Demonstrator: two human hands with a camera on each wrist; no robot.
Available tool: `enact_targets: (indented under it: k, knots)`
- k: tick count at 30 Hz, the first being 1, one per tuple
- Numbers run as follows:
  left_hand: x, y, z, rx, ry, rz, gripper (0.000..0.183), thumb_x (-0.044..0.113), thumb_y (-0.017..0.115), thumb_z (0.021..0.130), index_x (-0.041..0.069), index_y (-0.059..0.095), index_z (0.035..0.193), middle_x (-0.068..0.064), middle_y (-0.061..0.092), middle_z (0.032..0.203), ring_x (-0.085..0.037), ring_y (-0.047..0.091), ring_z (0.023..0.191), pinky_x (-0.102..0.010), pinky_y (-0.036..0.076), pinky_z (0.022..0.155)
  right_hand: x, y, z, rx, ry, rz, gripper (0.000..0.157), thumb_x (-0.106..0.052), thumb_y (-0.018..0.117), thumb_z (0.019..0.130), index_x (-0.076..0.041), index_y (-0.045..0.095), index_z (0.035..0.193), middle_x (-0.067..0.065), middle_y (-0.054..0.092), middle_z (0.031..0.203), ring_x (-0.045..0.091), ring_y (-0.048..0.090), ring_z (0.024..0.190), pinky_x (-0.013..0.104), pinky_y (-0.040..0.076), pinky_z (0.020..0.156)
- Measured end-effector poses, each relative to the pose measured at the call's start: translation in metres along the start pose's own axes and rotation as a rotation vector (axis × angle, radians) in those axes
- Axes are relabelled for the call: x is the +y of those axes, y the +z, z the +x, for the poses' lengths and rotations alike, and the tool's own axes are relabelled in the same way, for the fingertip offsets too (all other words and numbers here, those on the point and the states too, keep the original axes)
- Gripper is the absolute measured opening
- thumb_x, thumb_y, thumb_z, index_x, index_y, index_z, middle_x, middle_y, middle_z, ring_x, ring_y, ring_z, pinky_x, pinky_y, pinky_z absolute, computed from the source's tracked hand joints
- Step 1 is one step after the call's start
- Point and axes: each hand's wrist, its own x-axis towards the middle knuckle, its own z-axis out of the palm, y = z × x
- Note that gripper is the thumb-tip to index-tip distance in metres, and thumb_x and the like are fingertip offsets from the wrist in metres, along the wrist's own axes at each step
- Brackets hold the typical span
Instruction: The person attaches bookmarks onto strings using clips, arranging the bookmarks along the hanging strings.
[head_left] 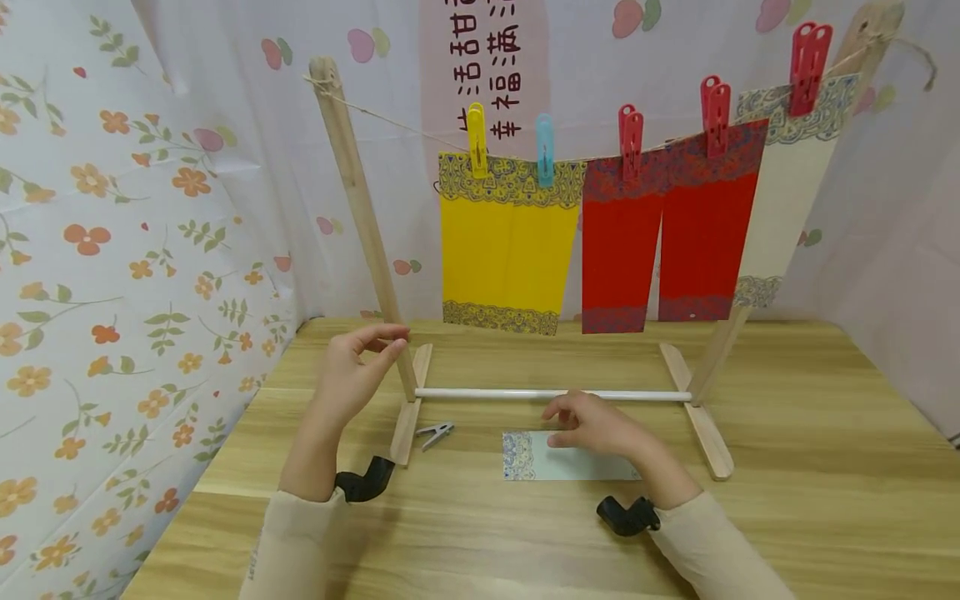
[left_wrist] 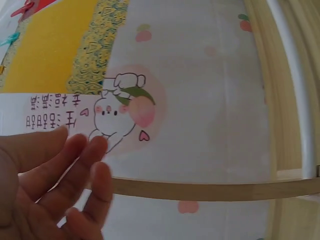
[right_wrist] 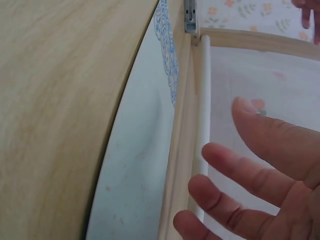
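My left hand is raised beside the left post of a wooden rack, fingers loosely bent, with nothing between thumb and fingers. My right hand hovers over a pale blue paper card with a patterned blue border, lying flat on the table. In the right wrist view its fingers are spread and apart from the card, holding nothing. Left of the card lies a grey clothespin. Above, a yellow card, red cards and a cream card hang from a string.
A yellow clothespin, a blue clothespin and red clothespins grip the cards. The string runs between the left post and the right post. A white rod joins the rack's feet. Printed cloth hangs behind and left.
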Motion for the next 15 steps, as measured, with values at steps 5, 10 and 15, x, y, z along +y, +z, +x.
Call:
enact_targets:
  k: [5, 10, 15]
  knots:
    - [-0.016, 0.009, -0.002, -0.197, -0.017, 0.060, 0.024, 0.013, 0.066, 0.096, 0.004, 0.071, 0.117, -0.012, 0.074, 0.110, -0.027, 0.064, 0.096, -0.029, 0.052, 0.071, -0.002, 0.000, 0.000, -0.026, 0.008, -0.084, 0.035, -0.016, 0.081, 0.081, -0.003, 0.069, 0.111, 0.009, 0.064, 0.101, 0.021, 0.055, 0.091, 0.034, 0.047, 0.080]
    - [-0.032, 0.021, -0.006, -0.386, -0.030, 0.108, 0.027, 0.013, 0.066, 0.095, 0.001, 0.069, 0.119, -0.014, 0.071, 0.114, -0.026, 0.065, 0.097, -0.032, 0.053, 0.078, -0.003, 0.004, -0.002, -0.064, 0.041, -0.147, 0.043, -0.019, 0.086, 0.076, -0.007, 0.068, 0.113, 0.007, 0.064, 0.110, 0.028, 0.054, 0.106, 0.052, 0.038, 0.102]
    - [-0.040, 0.026, -0.009, -0.433, -0.077, 0.170, 0.026, 0.012, 0.069, 0.093, -0.002, 0.070, 0.115, -0.017, 0.070, 0.113, -0.027, 0.064, 0.093, -0.035, 0.054, 0.076, -0.004, 0.009, -0.007, -0.085, 0.111, -0.162, 0.051, -0.018, 0.089, 0.072, -0.012, 0.066, 0.117, 0.008, 0.059, 0.119, 0.038, 0.042, 0.123, 0.060, 0.033, 0.106]
